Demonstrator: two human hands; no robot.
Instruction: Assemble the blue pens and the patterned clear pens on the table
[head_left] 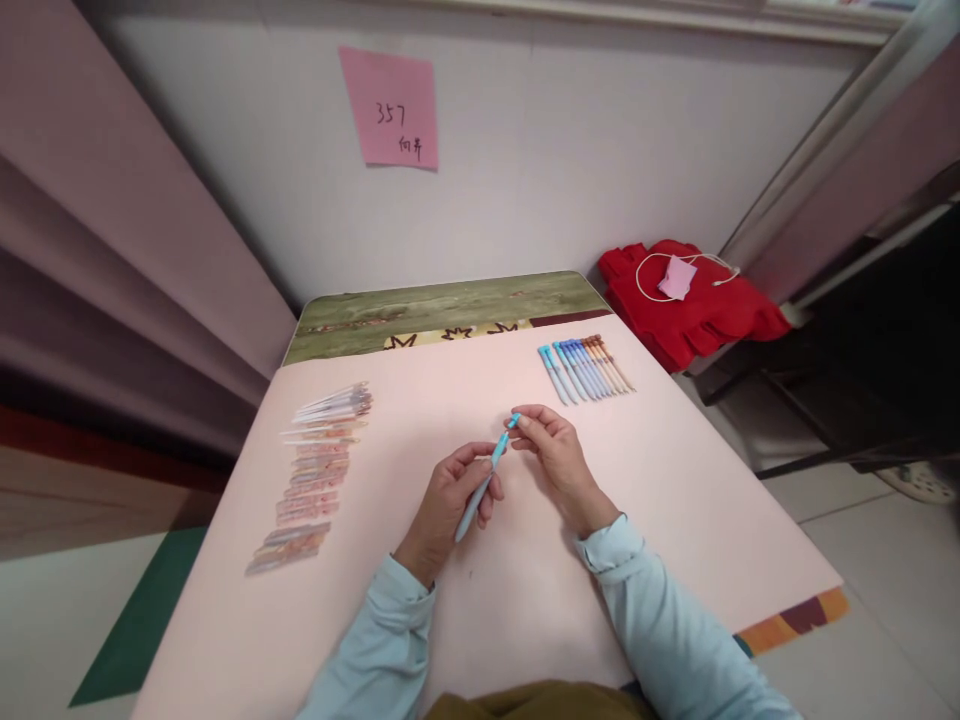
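Observation:
My left hand (448, 492) holds a light blue pen (470, 513) between thumb and fingers, tilted with its upper end away from me. Just above that end, my right hand (562, 462) pinches a small bright blue pen piece (514, 421). The piece meets or nearly meets the pen's tip; I cannot tell whether they are joined. Farther off to the right lies a row of pens (577, 375) in blue and brown shades. On the left side of the table, several slim pen parts (311, 480), some whitish, some reddish, lie in a column of groups.
The table carries a pale pink cover (660, 520), with a green wood-look strip (450, 300) along its far edge. Beyond the far right corner sits a red cloth bundle (690, 320) with a white cable (646, 290). A pink note (390, 110) hangs on the wall.

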